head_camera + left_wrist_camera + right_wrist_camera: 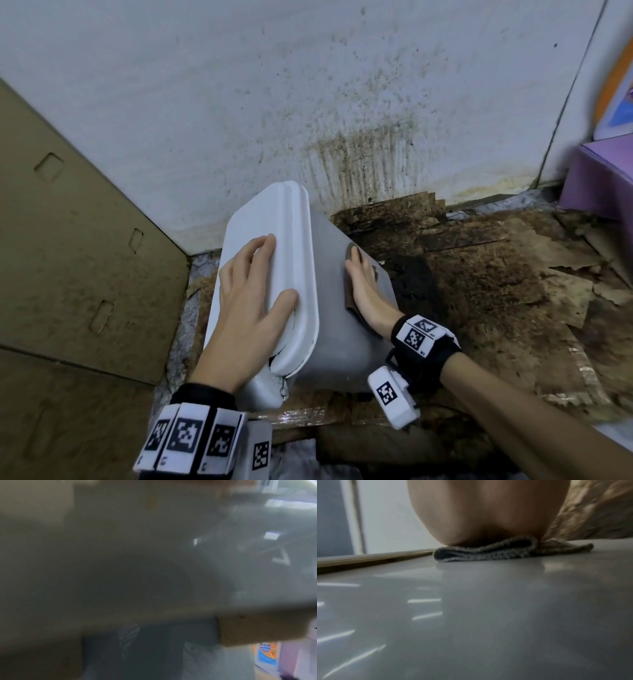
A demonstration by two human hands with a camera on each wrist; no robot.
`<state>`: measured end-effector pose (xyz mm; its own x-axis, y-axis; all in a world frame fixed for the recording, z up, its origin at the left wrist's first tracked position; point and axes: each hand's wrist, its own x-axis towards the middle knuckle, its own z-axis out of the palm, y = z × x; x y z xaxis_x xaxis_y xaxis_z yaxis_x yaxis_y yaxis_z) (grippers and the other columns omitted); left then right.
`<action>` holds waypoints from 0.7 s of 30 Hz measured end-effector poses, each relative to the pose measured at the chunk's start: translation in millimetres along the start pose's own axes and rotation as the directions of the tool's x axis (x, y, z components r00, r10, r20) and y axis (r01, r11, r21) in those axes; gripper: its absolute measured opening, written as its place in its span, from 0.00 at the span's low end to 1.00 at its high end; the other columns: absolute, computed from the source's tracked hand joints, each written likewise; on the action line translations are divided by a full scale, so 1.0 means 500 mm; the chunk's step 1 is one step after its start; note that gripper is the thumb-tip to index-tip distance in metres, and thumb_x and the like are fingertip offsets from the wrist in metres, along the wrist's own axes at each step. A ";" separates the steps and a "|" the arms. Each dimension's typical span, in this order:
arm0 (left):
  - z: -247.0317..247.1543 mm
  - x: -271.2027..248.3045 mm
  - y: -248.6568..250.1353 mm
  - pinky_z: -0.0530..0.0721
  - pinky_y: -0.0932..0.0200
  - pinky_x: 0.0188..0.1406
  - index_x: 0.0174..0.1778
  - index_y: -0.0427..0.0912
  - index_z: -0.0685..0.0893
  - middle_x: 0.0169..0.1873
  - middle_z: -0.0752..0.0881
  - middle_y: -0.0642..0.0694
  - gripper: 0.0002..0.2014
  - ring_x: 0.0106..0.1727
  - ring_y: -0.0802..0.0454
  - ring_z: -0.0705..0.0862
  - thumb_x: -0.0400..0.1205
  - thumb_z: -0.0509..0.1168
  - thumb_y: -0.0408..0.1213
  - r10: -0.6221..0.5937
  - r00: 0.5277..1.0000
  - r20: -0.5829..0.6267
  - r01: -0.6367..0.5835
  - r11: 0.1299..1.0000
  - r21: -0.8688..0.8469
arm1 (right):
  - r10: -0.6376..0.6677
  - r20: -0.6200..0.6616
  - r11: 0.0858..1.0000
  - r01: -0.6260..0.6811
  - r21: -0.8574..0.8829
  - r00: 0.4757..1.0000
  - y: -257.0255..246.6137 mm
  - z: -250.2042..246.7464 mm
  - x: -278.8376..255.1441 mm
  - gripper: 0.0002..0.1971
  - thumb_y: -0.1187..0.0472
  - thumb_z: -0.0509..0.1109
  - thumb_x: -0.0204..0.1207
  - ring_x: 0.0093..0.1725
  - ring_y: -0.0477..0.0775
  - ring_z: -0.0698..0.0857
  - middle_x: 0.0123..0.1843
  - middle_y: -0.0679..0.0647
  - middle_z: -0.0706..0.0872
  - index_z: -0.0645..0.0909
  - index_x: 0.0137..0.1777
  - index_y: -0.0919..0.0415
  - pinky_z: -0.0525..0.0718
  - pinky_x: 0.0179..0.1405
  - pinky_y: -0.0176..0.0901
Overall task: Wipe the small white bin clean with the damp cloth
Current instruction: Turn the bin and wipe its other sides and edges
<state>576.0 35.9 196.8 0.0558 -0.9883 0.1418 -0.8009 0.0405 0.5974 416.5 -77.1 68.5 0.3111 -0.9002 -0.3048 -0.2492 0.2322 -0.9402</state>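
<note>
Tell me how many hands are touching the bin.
2: the left hand rests on the bin's lid, the right hand presses the cloth against its side.

One small white bin (274, 274) sits at the centre of the head view. One brown cloth (354, 301) lies on its side. Two hands show: the left hand (250, 298) and the right hand (366, 294). One cardboard sheet (68, 240) stands at the left edge, and one purple box (599, 178) at the right edge.
</note>
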 end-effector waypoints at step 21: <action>-0.004 -0.006 0.005 0.57 0.55 0.79 0.87 0.57 0.58 0.81 0.59 0.66 0.35 0.83 0.64 0.52 0.81 0.57 0.52 -0.040 0.999 0.006 0.040 0.999 -0.032 | -0.287 -0.086 0.957 0.282 -0.064 0.954 -0.094 0.037 -0.097 0.25 0.55 0.49 0.93 0.83 0.50 0.70 0.84 0.52 0.72 0.58 0.89 0.52 0.65 0.83 0.45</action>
<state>574.9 39.1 199.5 0.0847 -0.9899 0.1133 -0.7783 0.0053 0.6278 430.2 -37.5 124.8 0.2896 -0.9571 -0.0082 -0.2096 -0.0550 -0.9762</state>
